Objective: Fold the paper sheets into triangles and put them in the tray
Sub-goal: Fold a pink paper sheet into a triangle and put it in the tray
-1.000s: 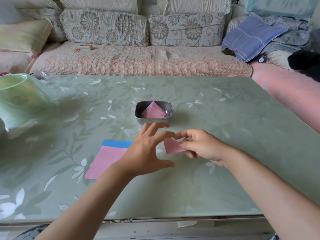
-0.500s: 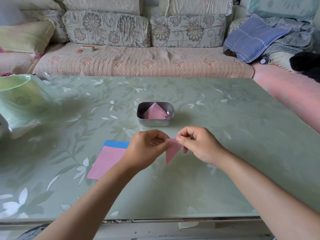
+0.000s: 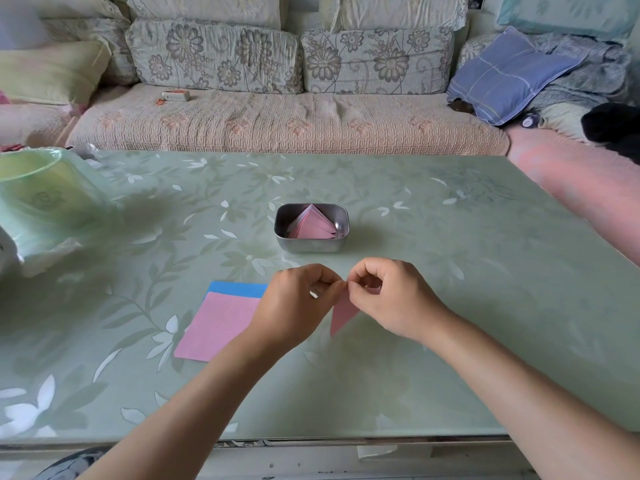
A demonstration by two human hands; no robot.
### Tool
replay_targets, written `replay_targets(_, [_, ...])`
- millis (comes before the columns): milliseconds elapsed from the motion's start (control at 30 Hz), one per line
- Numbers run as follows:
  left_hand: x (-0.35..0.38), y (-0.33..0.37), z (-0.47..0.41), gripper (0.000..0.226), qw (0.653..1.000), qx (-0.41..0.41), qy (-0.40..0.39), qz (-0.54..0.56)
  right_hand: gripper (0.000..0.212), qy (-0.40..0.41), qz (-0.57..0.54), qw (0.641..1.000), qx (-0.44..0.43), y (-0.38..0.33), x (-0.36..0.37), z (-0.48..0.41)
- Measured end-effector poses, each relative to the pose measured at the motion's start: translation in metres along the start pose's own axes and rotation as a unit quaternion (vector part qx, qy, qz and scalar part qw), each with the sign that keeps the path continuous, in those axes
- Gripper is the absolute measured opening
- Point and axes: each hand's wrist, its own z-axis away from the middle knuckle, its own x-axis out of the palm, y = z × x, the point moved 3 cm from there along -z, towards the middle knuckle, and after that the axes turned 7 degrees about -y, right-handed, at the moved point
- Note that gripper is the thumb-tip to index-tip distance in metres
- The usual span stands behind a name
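While pinching a pink paper (image 3: 341,315) mid-fold in left hand (image 3: 294,306) and right hand (image 3: 391,299), got several triangles (image 3: 313,225) in tray (image 3: 311,245) already, flat sheets (image 3: 221,323) lower-left unfolded.

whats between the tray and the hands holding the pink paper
Nothing: the head view shows only bare green table cover between the tray and the left hand and right hand, which pinch the folded pink paper.

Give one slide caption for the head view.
Left hand and right hand pinch a folded pink paper near the metal tray.
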Motion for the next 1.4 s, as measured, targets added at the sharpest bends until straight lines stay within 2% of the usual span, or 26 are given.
replay_targets(133, [0.001,0.001,-0.001,0.009,0.999,0.023,-0.006,-0.036,0.015,-0.006,0.03,0.999,0.009,0.001,-0.001,0.0])
replay_targets(300, [-0.006,-0.002,-0.004,0.008,0.998,0.019,-0.002,-0.065,0.005,-0.007,0.05,0.999,0.019,0.008,-0.007,-0.002])
replay_targets(633, [-0.042,-0.013,-0.008,0.01,0.994,0.006,0.062,-0.086,0.014,0.017,0.088,0.995,0.047,0.022,-0.02,-0.004])
replay_targets(733, [-0.044,-0.013,-0.006,0.017,0.995,0.016,0.043,-0.088,0.014,0.037,0.061,0.997,0.011,0.017,-0.016,-0.003])
replay_targets(867, [-0.033,-0.01,-0.005,0.027,0.995,0.035,0.011,-0.088,0.006,0.018,0.034,0.999,-0.033,0.005,-0.006,-0.003])
replay_targets(1000, [-0.03,-0.009,-0.004,0.016,0.993,0.064,0.009,-0.102,0.015,0.025,0.029,0.999,-0.021,0.005,-0.004,-0.005])
replay_targets(1067, [-0.027,-0.005,-0.001,0.008,0.988,0.095,0.003,-0.125,0.012,0.015,0.038,0.999,-0.018,0.004,-0.003,-0.005])
replay_targets(1167, [-0.021,0.003,0.003,0.018,0.98,0.129,0.009,-0.149,0.008,0.0,0.05,0.998,-0.039,0.0,0.002,-0.003])
replay_targets(1267, [-0.019,0.007,0.002,0.012,0.978,0.134,0.018,-0.16,0.008,0.002,0.068,0.996,-0.053,-0.002,0.002,-0.002])
replay_targets(1400, [-0.024,0.008,0.0,0.015,0.981,0.128,0.004,-0.143,0.008,0.004,0.08,0.995,-0.062,-0.003,0.002,-0.001])
